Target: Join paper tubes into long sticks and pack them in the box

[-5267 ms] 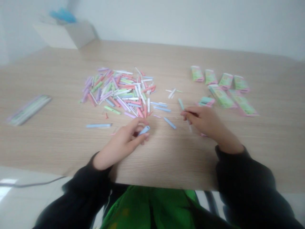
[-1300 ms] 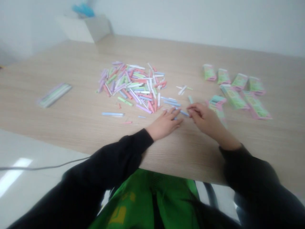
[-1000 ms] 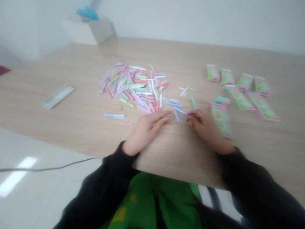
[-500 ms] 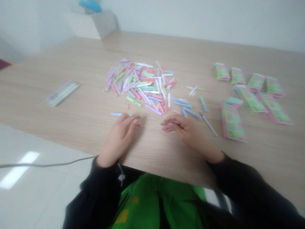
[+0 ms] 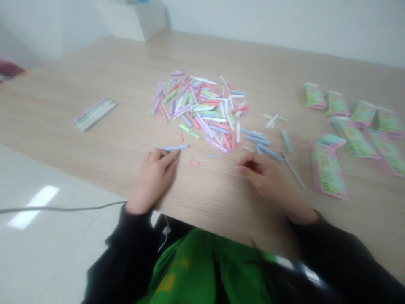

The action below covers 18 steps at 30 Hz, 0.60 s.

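Observation:
My left hand (image 5: 155, 175) rests low over the table with its fingers bent against a slim blue pen-like tube (image 5: 175, 147). Thumb and index finger of my right hand (image 5: 261, 173) are pinched together; a tiny pale tip seems to show at them, too small and blurred to name. Between the hands lie a short pink piece (image 5: 193, 163) and a short blue piece (image 5: 213, 156). Beyond them spreads a pile of pastel tubes (image 5: 202, 105) in purple, green, pink, white and blue.
Several green-and-pink cartons (image 5: 329, 169) stand or lie at the right. A thin grey rod (image 5: 293, 171) and loose blue tubes (image 5: 268, 152) lie near my right hand. At left is a bundle of sticks (image 5: 95, 114); a white box (image 5: 126, 21) stands at the back.
The view has shifted, moving the table's things rightward. My hands have drawn apart, the left onto the blue tube, the right away to the right. The short pink piece now shows between them.

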Each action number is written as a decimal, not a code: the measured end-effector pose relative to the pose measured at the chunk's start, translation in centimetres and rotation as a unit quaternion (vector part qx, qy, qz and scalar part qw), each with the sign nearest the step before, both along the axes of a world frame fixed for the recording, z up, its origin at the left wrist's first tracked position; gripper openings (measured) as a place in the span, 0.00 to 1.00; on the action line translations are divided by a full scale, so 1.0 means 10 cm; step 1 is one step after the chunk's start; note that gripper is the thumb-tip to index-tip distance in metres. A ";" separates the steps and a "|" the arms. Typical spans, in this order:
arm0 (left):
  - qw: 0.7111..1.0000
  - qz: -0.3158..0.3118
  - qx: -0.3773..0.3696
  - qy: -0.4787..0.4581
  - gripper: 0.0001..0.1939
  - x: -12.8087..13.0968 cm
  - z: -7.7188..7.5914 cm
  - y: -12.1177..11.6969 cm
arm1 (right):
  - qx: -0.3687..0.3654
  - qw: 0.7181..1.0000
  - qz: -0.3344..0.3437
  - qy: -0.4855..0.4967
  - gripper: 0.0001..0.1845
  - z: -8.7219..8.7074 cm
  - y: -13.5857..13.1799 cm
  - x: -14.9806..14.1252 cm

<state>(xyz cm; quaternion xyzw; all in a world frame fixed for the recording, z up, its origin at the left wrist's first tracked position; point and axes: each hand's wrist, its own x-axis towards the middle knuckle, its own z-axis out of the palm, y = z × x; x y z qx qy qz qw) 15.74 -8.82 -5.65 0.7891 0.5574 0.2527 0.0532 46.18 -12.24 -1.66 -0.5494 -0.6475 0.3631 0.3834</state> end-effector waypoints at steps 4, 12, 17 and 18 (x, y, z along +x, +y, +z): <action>1.000 0.005 -0.022 -0.021 0.20 -0.03 0.04 -0.01 | -0.012 1.000 -0.010 0.000 0.05 0.00 -0.03 0.03; 0.965 0.045 -0.039 -0.254 0.13 0.23 0.29 -0.24 | -0.071 0.989 -0.042 0.119 0.08 0.05 -0.05 -0.08; 0.862 -0.097 -0.168 -0.469 0.13 0.69 0.38 -0.42 | -0.092 0.943 0.039 0.317 0.15 0.04 -0.06 -0.42; 0.839 -0.115 -0.182 -0.500 0.12 0.75 0.37 -0.44 | -0.092 0.940 0.052 0.323 0.15 0.05 -0.07 -0.48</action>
